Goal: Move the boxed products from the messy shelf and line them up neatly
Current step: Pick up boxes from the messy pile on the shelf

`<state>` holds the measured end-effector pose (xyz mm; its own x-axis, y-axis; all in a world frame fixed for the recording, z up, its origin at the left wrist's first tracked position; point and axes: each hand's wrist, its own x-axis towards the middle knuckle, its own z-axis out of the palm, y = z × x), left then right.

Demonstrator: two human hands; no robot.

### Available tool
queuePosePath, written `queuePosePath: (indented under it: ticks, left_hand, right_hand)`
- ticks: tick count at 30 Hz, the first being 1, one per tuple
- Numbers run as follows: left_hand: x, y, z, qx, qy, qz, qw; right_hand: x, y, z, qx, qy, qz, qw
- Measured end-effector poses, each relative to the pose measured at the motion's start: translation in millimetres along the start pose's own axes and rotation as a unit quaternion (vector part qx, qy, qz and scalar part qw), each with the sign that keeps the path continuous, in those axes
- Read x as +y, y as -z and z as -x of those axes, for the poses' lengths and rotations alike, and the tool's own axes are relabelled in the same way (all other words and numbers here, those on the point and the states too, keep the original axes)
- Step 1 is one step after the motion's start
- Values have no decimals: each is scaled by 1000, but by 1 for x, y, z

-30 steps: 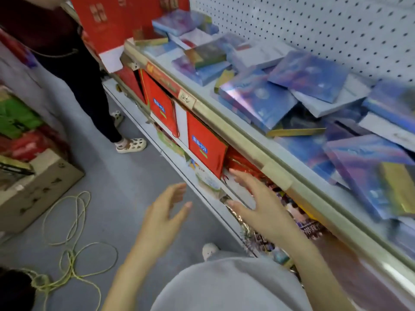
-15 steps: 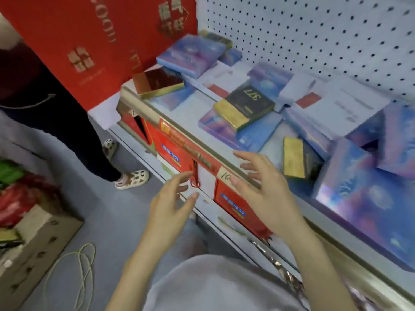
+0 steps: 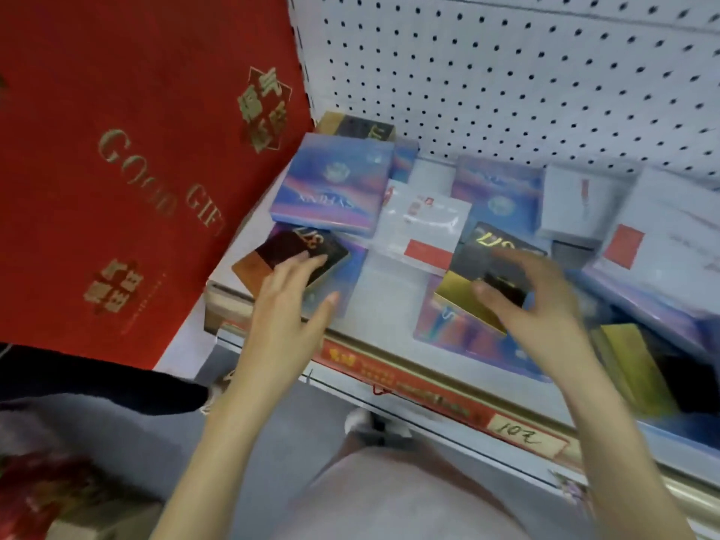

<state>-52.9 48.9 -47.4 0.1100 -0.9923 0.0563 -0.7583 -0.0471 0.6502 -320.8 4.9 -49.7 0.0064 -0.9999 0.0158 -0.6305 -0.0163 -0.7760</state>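
Observation:
Boxed products lie jumbled on the white shelf (image 3: 389, 317). My left hand (image 3: 288, 302) reaches over the shelf's front left corner, its straight fingers touching a dark brown and gold box (image 3: 284, 247). My right hand (image 3: 533, 305) hovers with spread fingers over a black and gold box (image 3: 479, 267) that lies on a blue iridescent box (image 3: 456, 337). Another blue iridescent box (image 3: 331, 185) lies at the back left, beside a white box with a red label (image 3: 420, 228). Neither hand grips anything.
A red gift bag (image 3: 136, 169) stands against the shelf's left end. White pegboard (image 3: 506, 72) backs the shelf. More blue, white and gold boxes (image 3: 631, 228) are piled to the right. A red price strip (image 3: 428, 387) runs along the shelf's front rail. A person's dark leg (image 3: 78, 383) is at the left.
Both hands have moved up from below the shelf edge to over the boxes. The left hand now touches the brown box. The view has swung towards the shelf's left end.

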Motion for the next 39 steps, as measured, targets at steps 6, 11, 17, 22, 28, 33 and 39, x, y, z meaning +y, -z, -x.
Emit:
queuePosePath:
  ticks: [6,11,17,22,28,33,39]
  left_hand:
    - [-14,4,-51,41,6,0,999]
    - [-24,7,-113,44,58,-8,997]
    - [-38,1,-149,-28,148,-30,988]
    - [-34,6,-158,4,159,84,984]
    - [-37,20,-163,83,127,199,968]
    - [-16,44,-172,201,153,462,850]
    - [-7,65,-171,154,124,539,819]
  right_hand:
    - [-25,-24,-34,-82,19,76,994]
    - [-42,-37,-68,-112,32,113,987]
    - [-30,-45,-110,-174,7,275,945]
    - [-24,-44,-127,-179,-22,311,933]
    - [-24,-50,-139,-165,-38,314,934]
    - [-33,-44,-149,-126,-33,242,961]
    - [-64,-4,-151,-3,-70,87,994]
